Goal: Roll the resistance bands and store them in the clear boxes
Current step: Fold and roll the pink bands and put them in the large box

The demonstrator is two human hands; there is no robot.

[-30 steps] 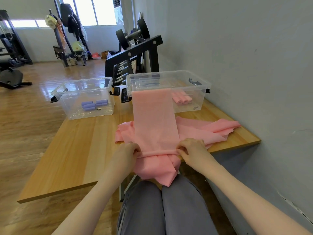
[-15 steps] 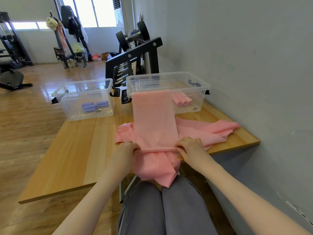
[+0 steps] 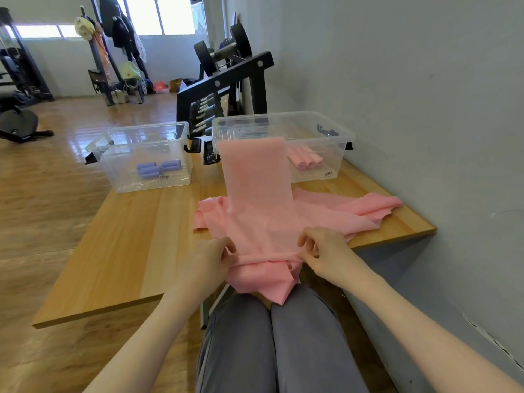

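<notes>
While the left hand (image 3: 211,255) and right hand (image 3: 321,246) each pinch an end of the started roll, the long pink stretchy resistance band (image 3: 256,194) runs straight away across the wooden table (image 3: 127,245), its far end draped over the right clear plastic box (image 3: 320,134).

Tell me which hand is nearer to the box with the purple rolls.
Left. The left hand pinches the pink band on the side toward that box. The right hand pinches the band's other edge, nearer the wall.
</notes>
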